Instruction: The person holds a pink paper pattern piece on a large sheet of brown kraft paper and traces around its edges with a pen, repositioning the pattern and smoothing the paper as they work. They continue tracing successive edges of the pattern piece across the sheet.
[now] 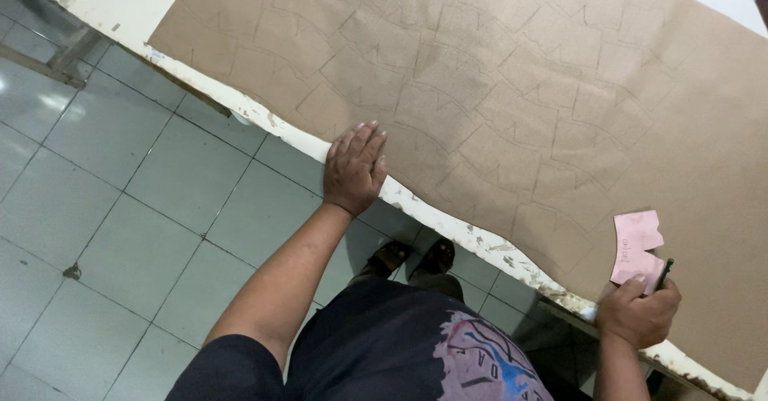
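Observation:
A large tan sheet (512, 89) covered with many traced curved outlines lies on a white table (120, 5). My left hand (354, 169) rests flat, fingers together, on the sheet's near edge at the table rim. My right hand (638, 314) is at the sheet's lower right edge, closed around a dark pen (664, 273). Its fingers also touch a pink curved paper template (636, 245) that lies on the sheet just above the hand.
The table's near edge (448, 221) is chipped and worn, running diagonally across the view. Below it is a grey tiled floor (136, 201). My feet in dark sandals (416, 258) stand close under the edge. A metal table leg (60, 61) shows at upper left.

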Demonstrator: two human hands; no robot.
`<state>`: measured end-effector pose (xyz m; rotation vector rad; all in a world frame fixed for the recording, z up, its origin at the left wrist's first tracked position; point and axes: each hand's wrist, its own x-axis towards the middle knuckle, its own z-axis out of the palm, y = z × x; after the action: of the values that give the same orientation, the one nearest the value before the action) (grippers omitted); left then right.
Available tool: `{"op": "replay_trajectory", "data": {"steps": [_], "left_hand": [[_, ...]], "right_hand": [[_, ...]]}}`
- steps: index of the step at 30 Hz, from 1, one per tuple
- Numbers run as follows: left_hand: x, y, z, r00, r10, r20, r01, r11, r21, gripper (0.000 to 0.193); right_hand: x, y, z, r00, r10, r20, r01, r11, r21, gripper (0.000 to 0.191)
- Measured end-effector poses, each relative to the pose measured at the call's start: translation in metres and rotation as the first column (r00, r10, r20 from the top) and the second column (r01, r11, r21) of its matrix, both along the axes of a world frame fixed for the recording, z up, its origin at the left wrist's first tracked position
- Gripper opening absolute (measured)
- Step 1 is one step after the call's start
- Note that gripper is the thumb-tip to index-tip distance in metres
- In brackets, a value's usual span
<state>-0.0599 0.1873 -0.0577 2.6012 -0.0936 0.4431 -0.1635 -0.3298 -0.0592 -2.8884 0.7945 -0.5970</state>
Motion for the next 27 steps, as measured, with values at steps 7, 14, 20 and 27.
{"op": "replay_trajectory", "data": {"steps": [7, 14, 20, 27], "left_hand": [[0.001, 0.0, 0.003, 1.0, 0.001, 0.017, -0.001, 1.0, 0.002, 0.044], [0.001, -0.001, 0.005, 0.999, -0.001, 0.045, 0.002, 1.0, -0.012, 0.042], [0.001, 0.001, 0.003, 0.998, -0.012, 0.06, 0.014, 0.999, -0.032, 0.042], [0.001, 0.0, 0.0, 1.0, -0.008, 0.026, 0.008, 1.0, -0.007, 0.044]], "right_hand": [[0.0, -0.003, -0.003, 1.0, -0.005, -0.003, 0.005, 1.0, -0.005, 0.044], [-0.001, -0.006, -0.003, 1.0, -0.01, -0.016, 0.01, 1.0, 0.022, 0.045], [-0.001, -0.011, -0.009, 1.0, -0.024, -0.017, 0.023, 1.0, -0.018, 0.043], [0.0, -0.016, -0.012, 0.997, -0.05, -0.056, 0.049, 0.998, -0.034, 0.045]]}}
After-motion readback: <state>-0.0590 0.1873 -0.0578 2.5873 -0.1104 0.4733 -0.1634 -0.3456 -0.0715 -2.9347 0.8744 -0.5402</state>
